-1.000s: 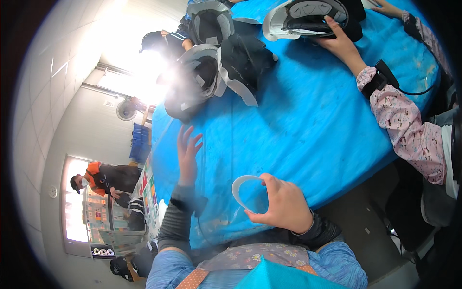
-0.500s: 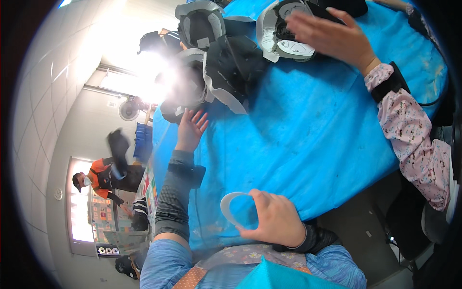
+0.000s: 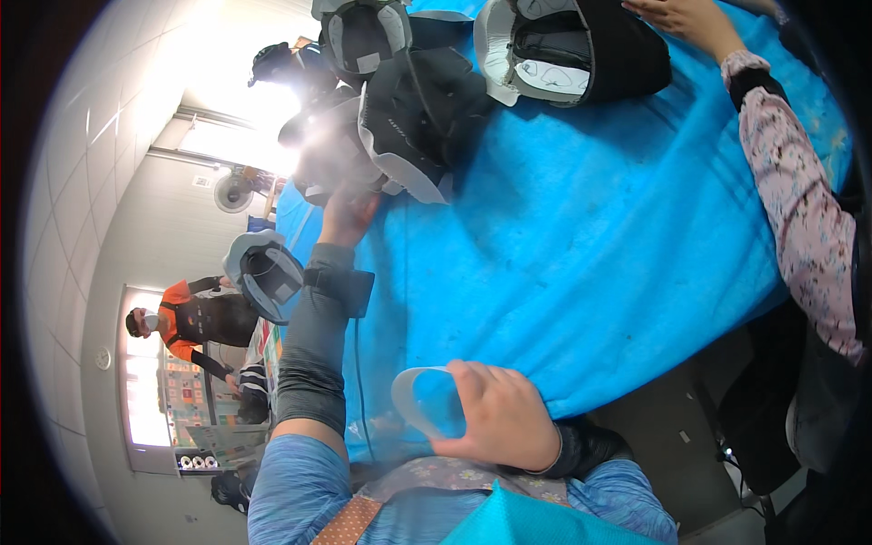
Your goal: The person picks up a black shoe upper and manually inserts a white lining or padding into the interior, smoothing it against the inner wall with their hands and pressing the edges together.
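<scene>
My left hand (image 3: pixel 350 218) reaches to the near edge of a heap of black, cap-shaped pieces with pale linings. It touches the nearest pale piece (image 3: pixel 338 163); glare and that piece hide the fingertips. Close to my body, my right hand (image 3: pixel 504 413) is closed on a translucent white curved band (image 3: pixel 418 400), thumb and fingers pinching its right side. The band bows out to the left over the blue cloth. Behind the nearest piece lie a black piece with a white edge flap (image 3: pixel 427 118) and another with a grey lining (image 3: pixel 363 41).
A blue cloth (image 3: pixel 545 245) covers the table. A larger black piece with a white rim (image 3: pixel 627 54) stands at the far right, beside a co-worker's hand (image 3: pixel 695 23). Left, near a person in orange (image 3: pixel 182 313), a grey-lined piece (image 3: pixel 268 272) is off the table.
My left hand has moved into the heap's near edge. My right hand still holds the band. The co-worker's hand has withdrawn rightward from the large piece. The piece at left has moved and turned.
</scene>
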Demonstrator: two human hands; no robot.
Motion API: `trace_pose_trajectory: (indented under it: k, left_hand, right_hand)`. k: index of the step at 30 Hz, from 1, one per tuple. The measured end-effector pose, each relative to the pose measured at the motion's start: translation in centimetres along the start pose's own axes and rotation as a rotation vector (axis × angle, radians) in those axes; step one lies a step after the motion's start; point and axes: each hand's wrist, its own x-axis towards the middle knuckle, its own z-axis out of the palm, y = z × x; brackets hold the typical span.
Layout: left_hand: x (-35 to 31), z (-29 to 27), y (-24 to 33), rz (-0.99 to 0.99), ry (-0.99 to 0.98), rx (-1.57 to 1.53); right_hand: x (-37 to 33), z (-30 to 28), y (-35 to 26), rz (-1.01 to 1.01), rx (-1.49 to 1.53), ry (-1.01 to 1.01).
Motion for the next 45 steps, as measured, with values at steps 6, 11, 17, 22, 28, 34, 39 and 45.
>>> trace_pose_trajectory:
  k: [6,11,17,22,28,34,39,45]
  left_hand:
    - [1.9,-4.8,0.7,-0.021,-0.115,-0.042]
    - [-0.4,-3.0,-1.4,-0.106,-0.14,-0.082]
    - [-10.6,1.6,-1.9,-0.251,-0.016,-0.067]
    - [-19.7,0.7,-3.8,-0.305,0.033,-0.042]
    - [-29.1,-1.3,-4.0,-0.366,0.187,-0.105]
    - [-33.2,-6.4,-3.5,-0.266,0.212,-0.327]
    - [-37.2,-8.4,-4.2,-0.109,0.315,-0.448]
    - [-43.0,-12.2,-6.7,-0.057,0.232,-0.597]
  right_hand:
    - [0.0,-0.2,-0.3,-0.052,0.002,-0.004]
    - [0.0,0.0,0.0,-0.034,-0.017,0.01]
    - [0.1,0.0,-0.4,-0.02,-0.049,0.001]
    - [0.0,-0.1,-0.5,0.002,-0.079,0.009]
    - [0.1,-0.1,-0.7,-0.005,-0.063,0.027]
    - [0.0,0.7,-0.6,0.062,-0.119,0.024]
    - [0.3,1.1,-1.1,0.098,-0.097,-0.031]
    - [-0.5,1.8,-0.9,0.102,-0.166,0.091]
